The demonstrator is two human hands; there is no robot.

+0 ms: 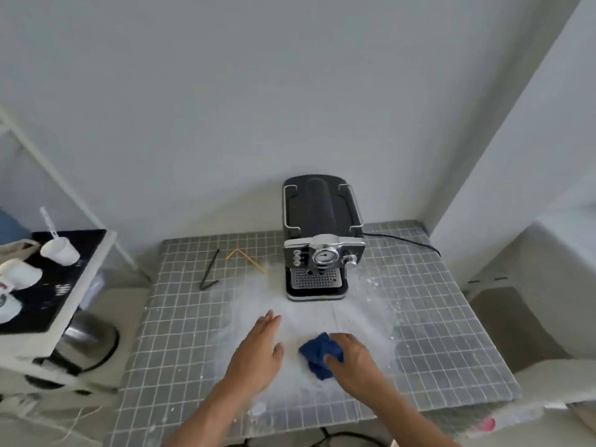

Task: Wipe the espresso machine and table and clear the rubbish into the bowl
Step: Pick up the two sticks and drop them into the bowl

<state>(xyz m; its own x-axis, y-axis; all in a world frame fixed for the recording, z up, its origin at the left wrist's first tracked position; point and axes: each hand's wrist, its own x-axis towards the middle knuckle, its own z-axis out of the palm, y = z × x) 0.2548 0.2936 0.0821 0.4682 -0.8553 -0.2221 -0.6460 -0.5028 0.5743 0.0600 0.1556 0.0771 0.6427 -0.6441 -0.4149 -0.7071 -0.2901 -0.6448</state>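
A black and chrome espresso machine (322, 240) stands at the back of the grey tiled table (451, 333). White powder (309, 311) is spread over the tiles in front of it. My right hand (351, 359) presses a crumpled blue cloth (319, 353) onto the powdered tiles near the front. My left hand (258, 350) lies flat and open on the table just left of the cloth, fingers pointing toward the machine. A bent black straw (209, 269) and a bent yellow straw (245, 259) lie at the back left of the table. A metal bowl (87, 337) sits low beside the table's left edge.
A white-edged black tray (64, 279) on the left carries white cups (19, 279) and a white scoop (61, 250). The machine's black cord (406, 241) runs right across the table. Walls close in behind and at the right. A pink scrap (487, 424) lies by the front right edge.
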